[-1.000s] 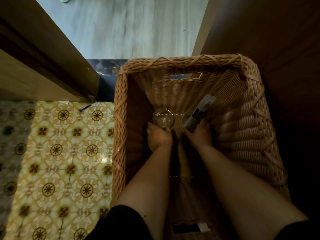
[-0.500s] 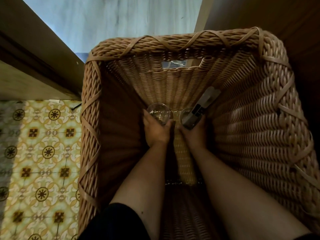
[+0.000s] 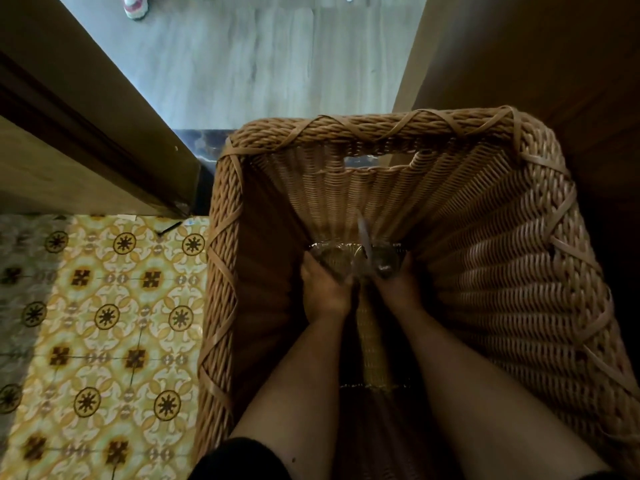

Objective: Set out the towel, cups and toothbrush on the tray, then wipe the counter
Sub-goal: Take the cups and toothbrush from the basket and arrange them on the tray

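Observation:
Both of my arms reach deep into a tall woven wicker basket (image 3: pixel 512 278). My left hand (image 3: pixel 325 289) is closed around a clear glass cup (image 3: pixel 332 259) near the basket's bottom. My right hand (image 3: pixel 398 289) holds a second clear glass cup (image 3: pixel 384 263) right beside the first. A wrapped toothbrush (image 3: pixel 364 237) stands blurred between the two cups; which hand grips it is unclear. No towel or tray is in view.
The basket stands on patterned yellow floor tiles (image 3: pixel 104 323). A wooden door frame (image 3: pixel 86 133) runs along the left, and a dark wooden panel (image 3: pixel 554 64) rises on the right. Grey plank flooring (image 3: pixel 259 64) lies beyond the basket, with a shoe (image 3: pixel 135 5) at the top edge.
The two cups have come together side by side. The wrapped toothbrush has swung from leaning right to nearly upright between them. The camera view has pulled back from the basket.

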